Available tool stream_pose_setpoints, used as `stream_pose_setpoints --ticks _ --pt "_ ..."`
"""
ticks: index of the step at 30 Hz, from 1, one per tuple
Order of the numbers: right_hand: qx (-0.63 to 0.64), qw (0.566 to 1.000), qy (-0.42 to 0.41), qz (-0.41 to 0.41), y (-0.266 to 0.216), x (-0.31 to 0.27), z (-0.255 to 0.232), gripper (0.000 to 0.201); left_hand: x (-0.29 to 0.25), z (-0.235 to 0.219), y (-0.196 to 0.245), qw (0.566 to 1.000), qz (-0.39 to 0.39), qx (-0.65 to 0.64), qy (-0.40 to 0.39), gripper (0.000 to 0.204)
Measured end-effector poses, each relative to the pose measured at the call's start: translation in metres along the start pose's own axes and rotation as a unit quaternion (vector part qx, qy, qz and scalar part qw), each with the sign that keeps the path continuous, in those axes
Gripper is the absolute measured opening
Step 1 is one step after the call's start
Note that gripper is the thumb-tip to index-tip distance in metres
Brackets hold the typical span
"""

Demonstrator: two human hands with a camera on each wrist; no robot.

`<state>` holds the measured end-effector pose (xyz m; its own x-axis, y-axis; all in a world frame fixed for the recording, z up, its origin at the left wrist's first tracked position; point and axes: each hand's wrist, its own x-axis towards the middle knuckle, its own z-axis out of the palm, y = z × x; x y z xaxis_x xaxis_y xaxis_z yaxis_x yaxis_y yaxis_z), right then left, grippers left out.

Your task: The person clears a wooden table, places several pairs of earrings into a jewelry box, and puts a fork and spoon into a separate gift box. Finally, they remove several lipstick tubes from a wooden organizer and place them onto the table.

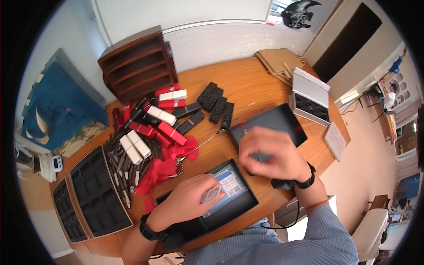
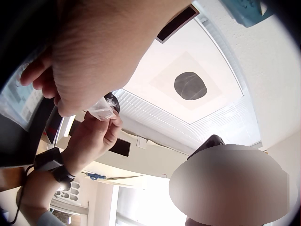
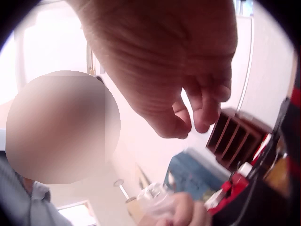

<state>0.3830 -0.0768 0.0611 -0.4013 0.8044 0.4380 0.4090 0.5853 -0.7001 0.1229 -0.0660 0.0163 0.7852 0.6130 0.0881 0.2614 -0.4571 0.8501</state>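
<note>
At six o'clock on the table, an open black box holds a printed card. The left hand pinches a clear plastic bag over it. The right hand, fingers curled, hovers at four o'clock; its grasp is unclear. Two black trays lie at eight o'clock.

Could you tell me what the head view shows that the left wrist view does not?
Only the head view shows the wooden table, the pile of red and white boxes, the dark shelf unit and the open black box under the left hand. Only the left wrist view shows the ceiling and window blinds. Both show the left hand pinching a clear plastic bag, with the right hand close beside it.
</note>
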Motion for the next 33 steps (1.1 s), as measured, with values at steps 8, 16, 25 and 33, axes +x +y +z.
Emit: stream_pose_setpoints --ticks 8,16,25,33 --pt "0.036 0.996 -0.040 -0.068 -0.012 -0.008 0.041 0.015 0.000 0.002 -0.005 0.999 0.032 -0.033 -0.002 0.022" --pt "0.039 0.994 -0.046 -0.097 -0.008 -0.008 0.047 0.018 0.000 0.003 -0.008 0.999 0.040 -0.022 -0.003 0.024" --pt "0.013 0.994 -0.037 -0.097 -0.007 -0.007 0.039 0.018 0.001 0.001 -0.001 0.999 0.027 -0.016 -0.003 0.025" --pt "-0.198 0.949 0.022 0.243 0.019 -0.014 -0.038 0.006 0.002 -0.002 0.001 1.000 0.007 -0.001 -0.015 0.022"
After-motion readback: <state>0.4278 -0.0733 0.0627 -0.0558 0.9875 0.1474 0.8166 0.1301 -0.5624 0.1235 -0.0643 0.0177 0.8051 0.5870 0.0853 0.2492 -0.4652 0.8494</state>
